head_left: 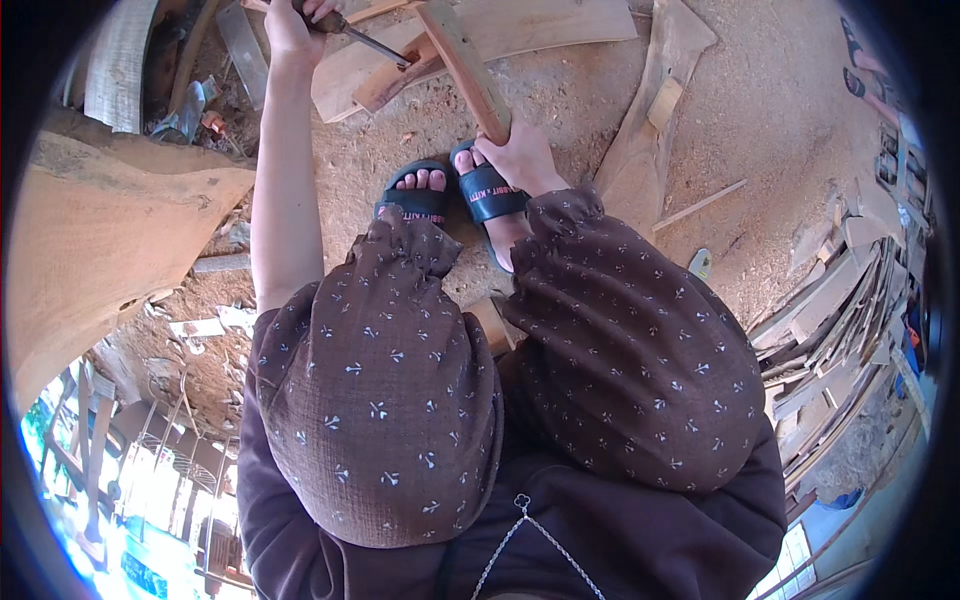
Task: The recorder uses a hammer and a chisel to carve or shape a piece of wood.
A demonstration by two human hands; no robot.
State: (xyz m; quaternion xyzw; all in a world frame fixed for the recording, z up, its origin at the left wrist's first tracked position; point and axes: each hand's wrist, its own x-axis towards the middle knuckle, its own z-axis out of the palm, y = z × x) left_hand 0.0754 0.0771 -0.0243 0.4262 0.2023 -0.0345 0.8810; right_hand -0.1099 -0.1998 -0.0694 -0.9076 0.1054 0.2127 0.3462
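Note:
My left hand reaches to the top edge of the view, its fingers closed around the dark handle of a chisel. The slim metal blade slants down to the right, and its tip sits at a hole cut in a short reddish wooden piece. A longer wooden bar crosses against that piece. My right hand grips the near end of this bar, just above my sandalled foot. Under the short piece lies a pale, wide board. The upper part of my left hand is cut off by the frame.
A large slab of wood stands at the left. Long offcuts lie on the dusty ground to the right, beside a heap of thin wood strips. Wood chips and scraps litter the left side. Another person's feet show at the far right.

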